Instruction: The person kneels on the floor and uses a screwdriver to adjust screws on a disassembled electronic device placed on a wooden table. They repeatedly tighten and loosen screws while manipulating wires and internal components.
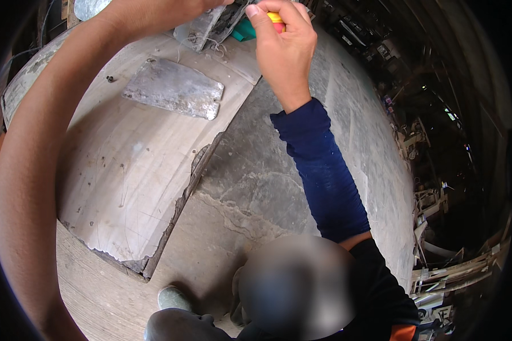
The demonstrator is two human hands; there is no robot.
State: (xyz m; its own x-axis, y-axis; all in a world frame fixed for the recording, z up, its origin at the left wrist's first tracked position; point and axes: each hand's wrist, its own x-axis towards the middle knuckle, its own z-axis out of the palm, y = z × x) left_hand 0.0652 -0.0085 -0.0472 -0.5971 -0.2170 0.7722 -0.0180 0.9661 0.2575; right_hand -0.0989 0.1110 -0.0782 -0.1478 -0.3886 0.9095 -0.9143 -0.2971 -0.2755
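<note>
My bare left forearm curves up from the lower left, and my left hand (pixel 170 12) is at the top edge, mostly cut off. Its fingers grip a grey, tarnished metal piece (pixel 207 25) held above the board. Another person crouches below me, and their blue-sleeved arm (pixel 324 170) reaches up to the same spot. That person's hand (pixel 284 48) is closed on a tool with a yellow and red handle (pixel 276 19), right beside the metal piece. Something teal (pixel 244 32) shows between the two. My right hand is not visible.
A flat, worn metal plate (pixel 173 88) lies on a pale wooden board (pixel 119 170) with a broken lower edge. A small dark screw (pixel 109 78) sits near it. Cracked concrete floor (pixel 256 187) lies to the right, a grey shoe (pixel 173 298) below, and scrap clutter (pixel 444 273) at the far right.
</note>
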